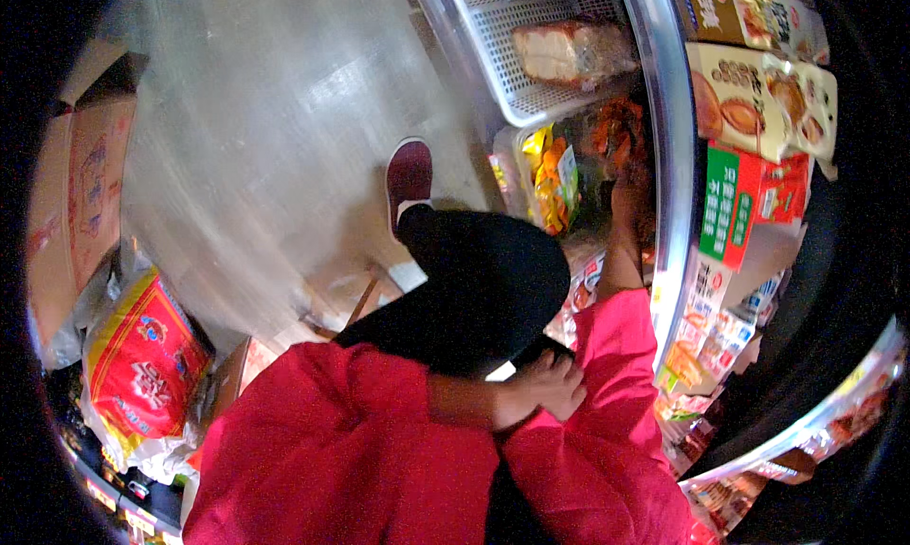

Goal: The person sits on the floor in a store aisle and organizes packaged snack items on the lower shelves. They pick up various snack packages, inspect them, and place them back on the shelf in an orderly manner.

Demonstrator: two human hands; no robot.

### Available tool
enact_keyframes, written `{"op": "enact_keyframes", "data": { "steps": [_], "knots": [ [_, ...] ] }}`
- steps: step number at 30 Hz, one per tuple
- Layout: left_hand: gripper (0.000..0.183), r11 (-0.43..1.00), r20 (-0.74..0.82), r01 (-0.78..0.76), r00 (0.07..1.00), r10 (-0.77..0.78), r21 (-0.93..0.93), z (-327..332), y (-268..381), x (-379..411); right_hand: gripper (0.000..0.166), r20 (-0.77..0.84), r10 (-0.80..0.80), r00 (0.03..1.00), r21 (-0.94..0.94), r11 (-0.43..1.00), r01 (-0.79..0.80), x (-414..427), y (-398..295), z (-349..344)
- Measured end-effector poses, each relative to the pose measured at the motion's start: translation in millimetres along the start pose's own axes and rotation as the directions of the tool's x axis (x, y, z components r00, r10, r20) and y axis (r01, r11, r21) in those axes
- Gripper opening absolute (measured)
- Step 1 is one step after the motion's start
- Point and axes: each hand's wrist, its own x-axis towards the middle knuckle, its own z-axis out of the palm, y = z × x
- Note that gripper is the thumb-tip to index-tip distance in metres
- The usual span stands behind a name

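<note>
My right arm reaches under the metal-edged shelf on the right, and my right hand (625, 179) is in shadow beside dark red packaged goods (615, 129); whether it grips any is not clear. My left hand (554, 388) lies across the front of my body near my right sleeve, fingers curled, and what it may hold is hidden. Left of my right hand stands a clear plastic tub (526, 179) with yellow and orange packets (554, 182). Beyond it, a white perforated basket (490, 65) holds a clear-wrapped pale block-shaped package (561, 51).
A curved metal shelf edge (665, 154) runs along my right, with boxed and bagged foods (764, 104) above it. At the left are cardboard cartons (92, 168) and a red and yellow sack (149, 367). My shoe (410, 179) stands on the grey floor (284, 104).
</note>
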Motion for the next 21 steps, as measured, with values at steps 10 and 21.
{"op": "enact_keyframes", "data": {
  "steps": [10,21],
  "knots": [
    [0.037,0.828,0.085,0.211,0.977,-0.195,-0.520,71,-4,23,0.060,0.106,-0.078,0.991,-0.215,0.972,0.100,118,-15,117],
    [0.036,0.850,0.196,0.164,0.978,-0.074,-0.500,52,-4,24,0.048,0.385,-0.368,0.847,0.209,0.928,0.308,100,90,74]
  ]
}}
